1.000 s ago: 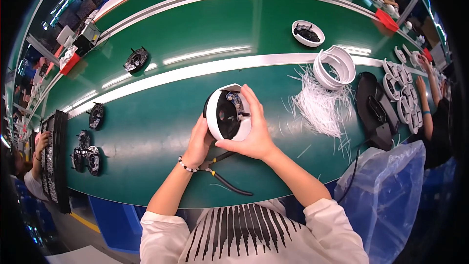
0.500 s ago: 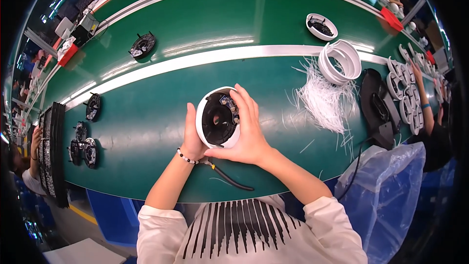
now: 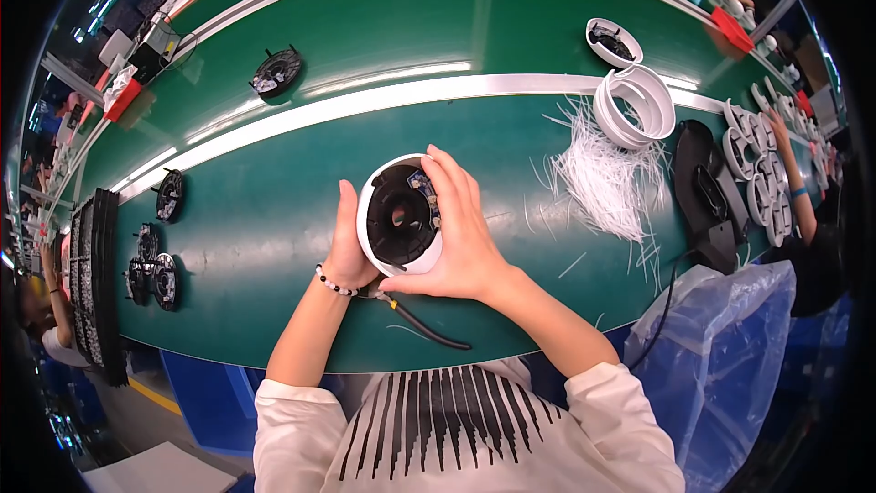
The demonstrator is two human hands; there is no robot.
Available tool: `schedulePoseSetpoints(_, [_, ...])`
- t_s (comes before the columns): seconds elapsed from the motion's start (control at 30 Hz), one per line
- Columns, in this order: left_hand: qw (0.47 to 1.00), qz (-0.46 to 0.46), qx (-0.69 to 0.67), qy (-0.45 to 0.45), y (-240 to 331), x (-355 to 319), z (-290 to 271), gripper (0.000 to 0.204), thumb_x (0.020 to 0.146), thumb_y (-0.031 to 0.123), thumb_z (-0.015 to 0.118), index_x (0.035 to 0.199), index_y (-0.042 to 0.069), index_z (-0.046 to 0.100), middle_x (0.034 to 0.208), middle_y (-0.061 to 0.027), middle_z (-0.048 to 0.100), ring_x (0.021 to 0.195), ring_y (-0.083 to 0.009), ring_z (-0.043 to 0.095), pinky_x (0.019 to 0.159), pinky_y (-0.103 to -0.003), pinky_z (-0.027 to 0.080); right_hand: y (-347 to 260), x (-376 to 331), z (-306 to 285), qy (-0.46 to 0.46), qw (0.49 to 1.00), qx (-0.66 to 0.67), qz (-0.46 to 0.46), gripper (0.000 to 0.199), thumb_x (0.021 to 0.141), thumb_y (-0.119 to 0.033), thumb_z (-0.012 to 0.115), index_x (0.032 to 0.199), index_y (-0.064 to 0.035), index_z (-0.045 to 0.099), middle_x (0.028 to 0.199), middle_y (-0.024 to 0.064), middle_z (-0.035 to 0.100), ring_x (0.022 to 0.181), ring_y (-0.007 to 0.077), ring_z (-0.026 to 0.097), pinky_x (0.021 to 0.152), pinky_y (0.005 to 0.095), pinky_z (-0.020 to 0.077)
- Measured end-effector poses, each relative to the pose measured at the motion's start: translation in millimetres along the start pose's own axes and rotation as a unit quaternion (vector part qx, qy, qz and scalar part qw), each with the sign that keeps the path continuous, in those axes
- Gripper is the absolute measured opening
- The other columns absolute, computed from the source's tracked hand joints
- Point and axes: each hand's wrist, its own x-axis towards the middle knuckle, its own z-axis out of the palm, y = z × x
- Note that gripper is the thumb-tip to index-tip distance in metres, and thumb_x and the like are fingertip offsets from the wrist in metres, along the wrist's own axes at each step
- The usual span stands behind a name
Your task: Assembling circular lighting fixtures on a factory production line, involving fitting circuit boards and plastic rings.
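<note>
Both of my hands cup a round white housing (image 3: pixel 425 263) above the green bench. Inside it sits a black ring-shaped part (image 3: pixel 391 228) with a hole in the middle, and a bit of circuit board (image 3: pixel 420 184) shows at its upper right. My left hand (image 3: pixel 348 246) presses the left side, thumb pointing up. My right hand (image 3: pixel 461 237) wraps the right side, its fingers over the upper rim and its thumb along the lower edge. Beneath my hands lies a tool with a curved black handle (image 3: pixel 433 332) and a yellow band; its other end is hidden by my hands.
Loose white strips (image 3: pixel 602 183) lie at the right beside stacked white rings (image 3: pixel 634 108) and a black stand (image 3: pixel 703 192). Several black ring assemblies (image 3: pixel 164 281) rest at left near black stacked trays (image 3: pixel 94 283). Beyond the rail, the far strip carries another black assembly (image 3: pixel 276 72) and a white housing (image 3: pixel 614 42).
My hands have shifted slightly left and up with the housing, keeping their grip. On the far strip, the black assembly and the white housing have moved a little to the right.
</note>
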Motion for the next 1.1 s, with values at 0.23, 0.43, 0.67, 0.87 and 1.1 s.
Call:
schedulePoseSetpoints(0.23, [0.997, 0.020, -0.016, -0.073, -2, -3, -14, 0.078, 0.080, 0.065, 0.024, 0.127, 0.004, 0.031, 0.125, -0.0127, 0.040, 0.113, -0.0232, 0.042, 0.094, -0.037, 0.038, 1, 1, -1, -0.006, 0.999, -0.014, -0.034, 0.113, 0.041, -0.038, 0.080, 0.128, -0.0003, 0.018, 0.130, 0.0231, 0.021, 0.118, 0.0419, 0.024, 0.095, 0.0477, 0.0252])
schedulePoseSetpoints(0.43, [0.994, 0.055, -0.035, -0.083, -16, -3, -21, 0.085, 0.073, 0.068, 0.039, 0.128, 0.004, 0.029, 0.126, -0.0129, 0.039, 0.115, -0.0249, 0.040, 0.095, -0.039, 0.036, 1, 0, 5, 0.016, 0.999, -0.014, -0.039, 0.120, 0.043, -0.043, 0.080, 0.131, -0.0001, 0.011, 0.131, 0.0244, 0.019, 0.119, 0.0413, 0.022, 0.096, 0.0483, 0.0232])
schedulePoseSetpoints(0.67, [0.992, 0.094, -0.011, -0.078, -12, -10, -3, 0.077, 0.071, 0.054, 0.053, 0.125, 0.002, 0.034, 0.123, -0.0137, 0.041, 0.113, -0.0245, 0.042, 0.095, -0.038, 0.036, -9, -1, 11, 0.048, 0.998, -0.034, -0.005, 0.122, 0.045, -0.045, 0.078, 0.131, 0.0026, 0.006, 0.132, 0.0241, 0.018, 0.120, 0.0404, 0.021, 0.096, 0.0481, 0.0224])
schedulePoseSetpoints(0.87, [0.988, 0.127, -0.070, -0.052, -11, -3, 6, 0.066, 0.070, 0.038, 0.053, 0.122, 0.000, 0.036, 0.119, -0.0146, 0.044, 0.109, -0.0245, 0.045, 0.093, -0.037, 0.038, -10, 1, 10, 0.085, 0.995, -0.056, -0.004, 0.119, 0.046, -0.048, 0.076, 0.131, 0.0030, 0.009, 0.131, 0.0243, 0.021, 0.120, 0.0402, 0.023, 0.097, 0.0478, 0.0218])
schedulePoseSetpoints(1.1, [0.988, 0.082, -0.079, 0.103, 1, 24, 34, 0.050, 0.083, 0.042, 0.037, 0.111, 0.003, 0.048, 0.109, -0.0120, 0.054, 0.098, -0.0232, 0.052, 0.088, -0.037, 0.042, 16, 3, -9, 0.118, 0.993, 0.009, 0.022, 0.105, 0.053, -0.051, 0.071, 0.130, -0.0008, 0.019, 0.134, 0.0205, 0.020, 0.124, 0.0409, 0.017, 0.097, 0.0540, 0.0112])
